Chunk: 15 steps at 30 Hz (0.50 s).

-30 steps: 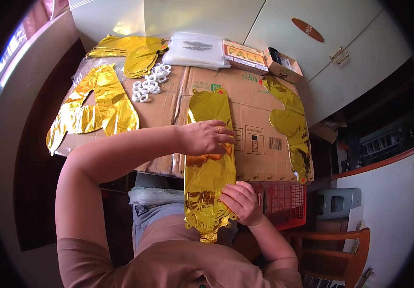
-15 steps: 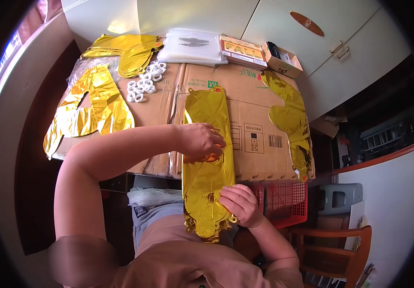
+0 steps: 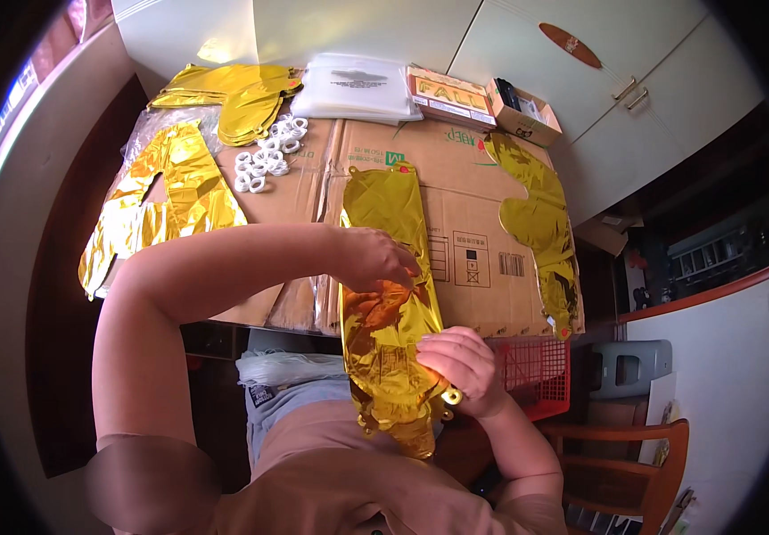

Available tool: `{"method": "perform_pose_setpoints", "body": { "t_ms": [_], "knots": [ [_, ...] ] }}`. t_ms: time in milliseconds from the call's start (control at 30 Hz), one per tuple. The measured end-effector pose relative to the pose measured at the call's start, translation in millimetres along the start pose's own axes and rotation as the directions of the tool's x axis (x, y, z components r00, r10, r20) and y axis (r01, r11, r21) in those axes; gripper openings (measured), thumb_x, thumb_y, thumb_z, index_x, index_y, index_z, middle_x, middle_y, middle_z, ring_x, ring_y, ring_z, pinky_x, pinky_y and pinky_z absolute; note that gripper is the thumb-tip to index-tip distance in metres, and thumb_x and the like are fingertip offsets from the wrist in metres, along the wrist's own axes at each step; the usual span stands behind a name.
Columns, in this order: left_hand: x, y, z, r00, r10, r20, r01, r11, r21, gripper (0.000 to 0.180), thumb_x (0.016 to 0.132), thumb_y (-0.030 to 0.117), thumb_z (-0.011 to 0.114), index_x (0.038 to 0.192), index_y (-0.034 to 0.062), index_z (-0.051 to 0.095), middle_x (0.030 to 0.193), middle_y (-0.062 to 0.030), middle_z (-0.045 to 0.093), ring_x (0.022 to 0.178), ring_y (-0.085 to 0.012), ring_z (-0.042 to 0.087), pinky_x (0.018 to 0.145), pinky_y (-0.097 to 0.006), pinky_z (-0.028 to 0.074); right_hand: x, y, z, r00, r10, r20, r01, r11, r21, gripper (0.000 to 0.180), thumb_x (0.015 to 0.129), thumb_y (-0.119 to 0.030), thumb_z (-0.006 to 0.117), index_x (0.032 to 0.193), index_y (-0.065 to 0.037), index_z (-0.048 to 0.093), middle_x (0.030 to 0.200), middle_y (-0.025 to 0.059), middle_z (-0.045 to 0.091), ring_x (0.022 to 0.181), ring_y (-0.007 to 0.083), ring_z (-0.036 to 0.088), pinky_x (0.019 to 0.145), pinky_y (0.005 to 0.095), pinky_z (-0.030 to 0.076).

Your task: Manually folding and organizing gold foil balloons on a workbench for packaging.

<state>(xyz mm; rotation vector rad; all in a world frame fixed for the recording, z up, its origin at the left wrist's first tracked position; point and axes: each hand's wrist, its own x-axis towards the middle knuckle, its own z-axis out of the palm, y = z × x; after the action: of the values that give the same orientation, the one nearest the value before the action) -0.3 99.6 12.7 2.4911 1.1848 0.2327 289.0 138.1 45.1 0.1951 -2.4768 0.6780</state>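
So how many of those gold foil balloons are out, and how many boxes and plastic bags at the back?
Gold foil balloons: 4, namely one under both hands, one at the left, a pile at the back left counted as one, one at the right
Boxes: 2, flat and open
Clear plastic bags: 1
Total: 7
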Motion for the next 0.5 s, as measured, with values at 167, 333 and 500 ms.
{"method": "perform_pose_setpoints", "body": {
  "t_ms": [167, 333, 500],
  "knots": [
    [0.1, -3.5, -0.8, 1.000, -0.003, 0.009, 0.003, 1.000, 0.026, 0.051, 0.079, 0.016, 0.073, 0.129, 0.0136, 0.064, 0.144, -0.0110, 0.053, 0.124, -0.0337, 0.058, 0.101, -0.046, 0.048, 30.1, 10.8, -17.7, 0.998, 0.016, 0.055, -0.019, 0.998, 0.053, 0.026, 0.077, -0.010, 0.073, 0.103, -0.005, 0.069, 0.100, 0.0111, 0.072, 0.094, 0.0283, 0.070, 0.087, 0.0424, 0.053],
    [-8.3, 0.6, 4.6, 0.995, 0.029, -0.091, -0.028, 1.000, 0.012, 0.047, 0.080, 0.018, 0.072, 0.127, 0.0121, 0.065, 0.143, -0.0133, 0.054, 0.130, -0.0336, 0.053, 0.105, -0.048, 0.045, 53.7, 11.7, -24.4, 0.990, -0.016, 0.140, 0.004, 0.997, 0.079, 0.029, 0.073, -0.009, 0.076, 0.101, -0.005, 0.069, 0.097, 0.0104, 0.072, 0.091, 0.0274, 0.071, 0.085, 0.0420, 0.053],
    [-30.2, 5.0, 6.6, 0.929, 0.042, -0.368, -0.040, 0.999, 0.012, 0.045, 0.080, 0.012, 0.072, 0.124, 0.0064, 0.066, 0.136, -0.0164, 0.059, 0.132, -0.0352, 0.052, 0.108, -0.049, 0.043, 49.9, 12.9, -13.2, 0.980, -0.068, 0.185, 0.053, 0.995, 0.082, 0.023, 0.078, -0.010, 0.074, 0.099, -0.004, 0.068, 0.096, 0.0103, 0.072, 0.090, 0.0264, 0.071, 0.084, 0.0415, 0.054]
  ]
}}
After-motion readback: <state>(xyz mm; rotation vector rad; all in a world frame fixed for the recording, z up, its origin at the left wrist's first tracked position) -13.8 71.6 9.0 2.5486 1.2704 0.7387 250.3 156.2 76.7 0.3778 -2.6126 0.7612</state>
